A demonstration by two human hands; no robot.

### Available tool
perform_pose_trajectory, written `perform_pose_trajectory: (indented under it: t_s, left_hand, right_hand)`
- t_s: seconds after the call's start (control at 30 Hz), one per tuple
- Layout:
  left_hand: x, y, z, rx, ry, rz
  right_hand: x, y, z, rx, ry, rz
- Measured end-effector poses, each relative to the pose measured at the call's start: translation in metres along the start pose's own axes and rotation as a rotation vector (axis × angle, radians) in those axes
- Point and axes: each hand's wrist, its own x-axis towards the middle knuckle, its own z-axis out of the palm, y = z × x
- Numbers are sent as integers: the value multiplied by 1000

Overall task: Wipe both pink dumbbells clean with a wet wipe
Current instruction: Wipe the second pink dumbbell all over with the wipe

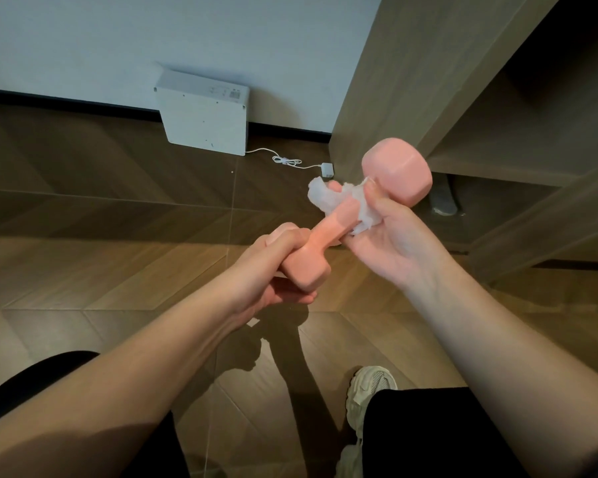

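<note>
A pink dumbbell (399, 170) is held in the air above the floor, tilted up to the right. My left hand (273, 267) grips its near head and the lower end of the handle. My right hand (390, 236) holds a crumpled white wet wipe (356, 201) wrapped around the upper part of the handle, just below the far head. Only one dumbbell shows in this view.
A white flat device (204, 115) leans against the wall, with a white cable and plug (327, 169) on the wooden floor (118, 263). A wooden shelf unit (480, 115) stands at the right. My white shoe (366, 391) rests on the floor below.
</note>
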Motion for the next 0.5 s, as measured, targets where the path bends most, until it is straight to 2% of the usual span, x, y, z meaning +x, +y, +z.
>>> perform_pose_trajectory:
  t_s: [0.07, 0.17, 0.27, 0.4, 0.5]
  left_hand:
    - [1, 0, -2, 33, -1, 42]
    - [1, 1, -4, 88, -23, 98]
    - [3, 3, -6, 129, -33, 126]
    - [5, 3, -8, 157, 0, 96]
    - [6, 2, -7, 200, 11, 38]
  right_hand:
    - [4, 0, -3, -33, -42, 101]
    - [8, 3, -7, -210, -94, 228]
    - [12, 1, -15, -339, -85, 211]
    - [6, -3, -11, -115, -65, 106]
    - [5, 0, -8, 7, 25, 25]
